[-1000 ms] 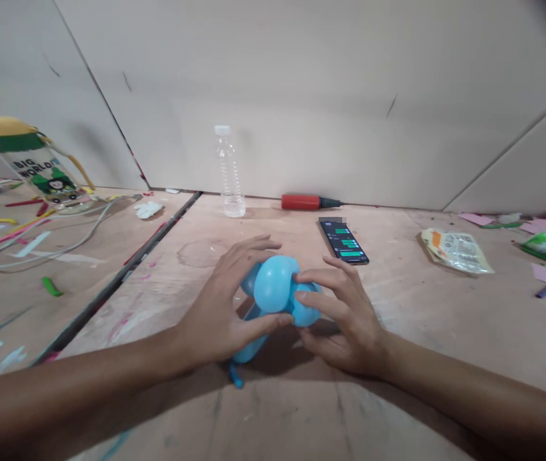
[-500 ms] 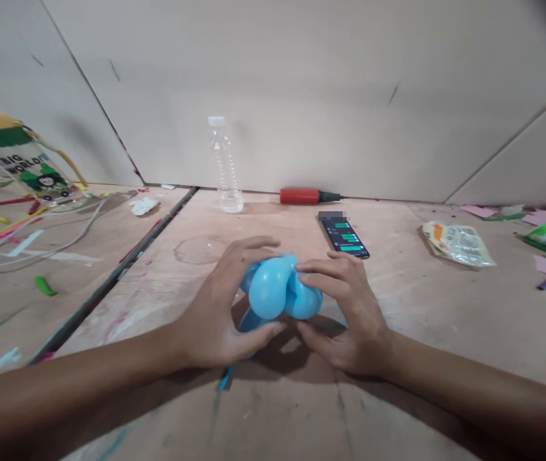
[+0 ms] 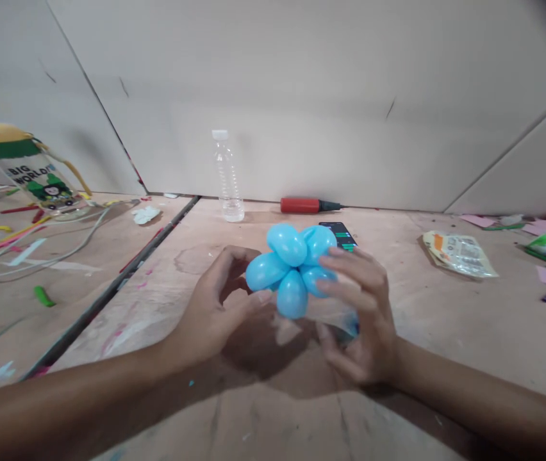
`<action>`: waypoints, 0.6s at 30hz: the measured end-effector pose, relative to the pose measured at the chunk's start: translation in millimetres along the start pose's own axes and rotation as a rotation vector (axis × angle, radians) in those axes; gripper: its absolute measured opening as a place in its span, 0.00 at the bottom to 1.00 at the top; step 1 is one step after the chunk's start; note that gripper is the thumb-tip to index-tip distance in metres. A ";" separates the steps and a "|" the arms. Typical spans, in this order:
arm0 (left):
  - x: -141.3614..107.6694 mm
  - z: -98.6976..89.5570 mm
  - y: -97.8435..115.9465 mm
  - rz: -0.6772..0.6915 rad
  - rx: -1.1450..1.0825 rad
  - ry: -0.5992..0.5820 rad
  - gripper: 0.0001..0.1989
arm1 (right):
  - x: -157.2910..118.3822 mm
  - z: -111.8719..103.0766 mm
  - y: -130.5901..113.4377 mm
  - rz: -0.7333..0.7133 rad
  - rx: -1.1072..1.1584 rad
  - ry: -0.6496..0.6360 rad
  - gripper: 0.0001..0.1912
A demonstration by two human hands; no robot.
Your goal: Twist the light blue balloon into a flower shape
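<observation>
A light-blue balloon (image 3: 293,296) twisted into several rounded, petal-like lobes faces me above the middle of the wooden table (image 3: 273,410). My left hand (image 3: 220,298) holds its left lobe, with the thumb below and the other fingers curled behind. On the right, my right hand (image 3: 362,307) has its fingers apart, slightly blurred, beside the right lobes; whether the fingertips touch them is unclear. A darker blue bit of balloon shows near the right thumb. The phone (image 3: 338,234) lies partly hidden behind the balloon.
An upright clear bottle (image 3: 229,186) and a red pump (image 3: 300,205) are by the wall. To the right lies a plastic packet (image 3: 459,253) near pink scraps. On the left are a printed jug (image 3: 45,179), a white cable (image 3: 85,240) and balloon pieces.
The balloon has turned and risen, so its petal-like lobes now face me. My right hand has shifted right and its fingers have spread. The blue tail at lower left is no longer visible there.
</observation>
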State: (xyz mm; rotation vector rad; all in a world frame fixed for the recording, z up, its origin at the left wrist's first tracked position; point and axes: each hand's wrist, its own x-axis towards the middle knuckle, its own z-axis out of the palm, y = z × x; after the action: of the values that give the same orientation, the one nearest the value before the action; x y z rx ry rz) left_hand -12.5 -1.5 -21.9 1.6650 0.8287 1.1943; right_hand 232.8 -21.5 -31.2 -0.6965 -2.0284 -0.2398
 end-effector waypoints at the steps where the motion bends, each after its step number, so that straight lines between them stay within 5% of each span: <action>1: -0.8 1.7 -0.8 -0.012 0.012 0.013 0.16 | 0.5 1.8 -1.3 0.135 0.068 0.023 0.35; 4: -4.0 5.9 -1.5 -0.033 0.057 -0.012 0.16 | -0.4 9.1 -3.5 0.459 0.283 0.001 0.36; 7: -6.8 5.8 -1.4 -0.049 0.123 -0.091 0.20 | -4.2 15.7 -5.3 0.600 0.394 -0.087 0.37; 11: -7.9 2.6 -1.2 -0.083 0.180 -0.121 0.34 | -5.4 19.2 -11.2 0.531 0.294 -0.154 0.41; 18: -9.1 6.8 5.1 -0.136 0.297 -0.053 0.22 | -0.6 20.9 -22.7 0.546 0.291 -0.224 0.53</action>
State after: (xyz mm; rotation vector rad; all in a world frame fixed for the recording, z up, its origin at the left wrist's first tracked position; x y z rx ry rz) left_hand -8.8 -13.4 -21.2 1.8351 1.1096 0.9637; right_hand 205.0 -31.3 -40.4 -1.0884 -1.9369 0.4598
